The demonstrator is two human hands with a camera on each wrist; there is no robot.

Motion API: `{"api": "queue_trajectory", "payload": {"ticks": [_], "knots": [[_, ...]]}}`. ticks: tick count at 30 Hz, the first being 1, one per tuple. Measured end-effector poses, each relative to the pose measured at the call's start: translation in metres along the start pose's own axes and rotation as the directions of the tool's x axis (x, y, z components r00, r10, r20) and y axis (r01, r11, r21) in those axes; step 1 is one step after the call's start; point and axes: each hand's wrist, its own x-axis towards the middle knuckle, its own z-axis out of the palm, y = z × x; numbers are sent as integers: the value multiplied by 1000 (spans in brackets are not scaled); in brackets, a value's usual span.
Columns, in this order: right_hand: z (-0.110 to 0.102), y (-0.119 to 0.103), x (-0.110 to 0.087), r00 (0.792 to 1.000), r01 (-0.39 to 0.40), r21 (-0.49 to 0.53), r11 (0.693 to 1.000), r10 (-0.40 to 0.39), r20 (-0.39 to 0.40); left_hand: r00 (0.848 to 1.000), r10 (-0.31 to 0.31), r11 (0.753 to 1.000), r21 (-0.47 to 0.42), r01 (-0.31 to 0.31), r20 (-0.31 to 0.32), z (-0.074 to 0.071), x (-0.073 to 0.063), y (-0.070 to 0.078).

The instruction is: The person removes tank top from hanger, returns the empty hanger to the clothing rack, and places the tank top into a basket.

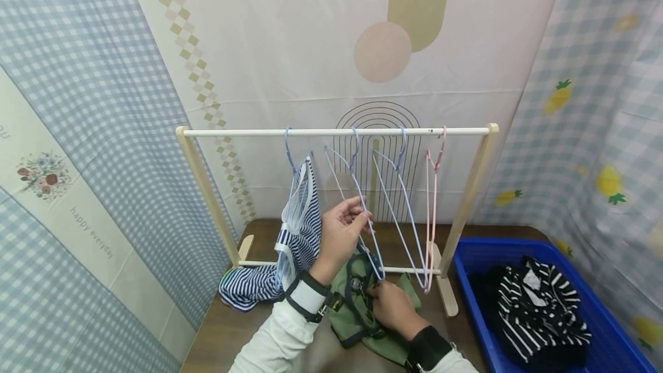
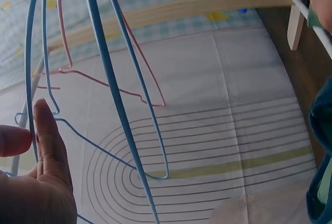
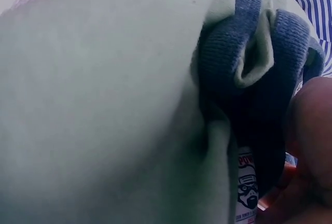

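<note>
1. nearby, a rack (image 1: 471, 189) with a white bar (image 1: 321, 132) stands on a brown table (image 1: 207, 344).
2. at its left, a striped garment (image 1: 309, 223) hangs from the leftmost hanger (image 1: 288, 154), just beside the left hand (image 1: 338, 233), whose wristband (image 1: 311, 298) hides part of the stripes.
3. to the right, another blue hanger (image 1: 411, 217) and a pink hanger (image 1: 433, 212) hang bare on the bar, close together near the rack's right end.
4. beyond the rack's right leg sits a blue basket (image 1: 499, 242) holding black-and-white clothes (image 1: 538, 309).
5. the held blue hanger (image 1: 373, 238) is hooked on the bar; its side wire runs between the left thumb and fingers, which are narrowed to a pinch on it.
6. the green garment (image 1: 344, 304), with dark trim, lies bunched under that hanger, partly on the table.
7. the right hand (image 1: 396, 307) has bent fingers gripping the cloth at the hanger's lower corner; the fingertips are hidden, and whether the wire's end is inside the garment i cannot tell.
</note>
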Motion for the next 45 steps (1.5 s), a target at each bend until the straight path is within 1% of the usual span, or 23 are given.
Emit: {"api": "queue_trajectory", "payload": {"ticks": [5,10,13,16,22,24,29,33,35,39,45], "knots": [[-1,2,0,1000,-3,8,1000,3,0,1000,-27,998,-61,28,10,0,0,-2],[-2,3,0,1000,-1,10,1000,1,24,996,-85,989,-123,88,33,-3,-2,-6],[-2,3,0,999,-8,5,1000,8,43,993,-110,986,-125,113,33,-6,-6,-9],[-3,3,1,999,-16,5,1000,15,52,993,-120,987,-109,121,17,-8,-11,-13],[-2,1,2,998,-27,21,999,26,56,993,-119,990,-84,117,-12,-14,-26,-19],[-2,1,2,998,-22,18,1000,21,58,991,-132,989,-76,130,-18,-17,-34,-21],[-2,-1,3,998,2,10,1000,-3,68,986,-165,986,-38,164,-25,-24,-53,-27],[-2,0,2,996,31,2,1000,-31,80,983,-183,983,-17,182,-34,-27,-68,-31],[-3,1,2,996,47,-2,999,-46,81,983,-181,983,-11,181,-42,-29,-74,-34],[-5,3,2,995,73,-1,997,-73,72,983,-176,984,-10,175,-51,-32,-82,-38],[-9,5,0,993,65,35,997,-68,92,980,-174,985,-24,172,-92,-37,-88,-44]]}}
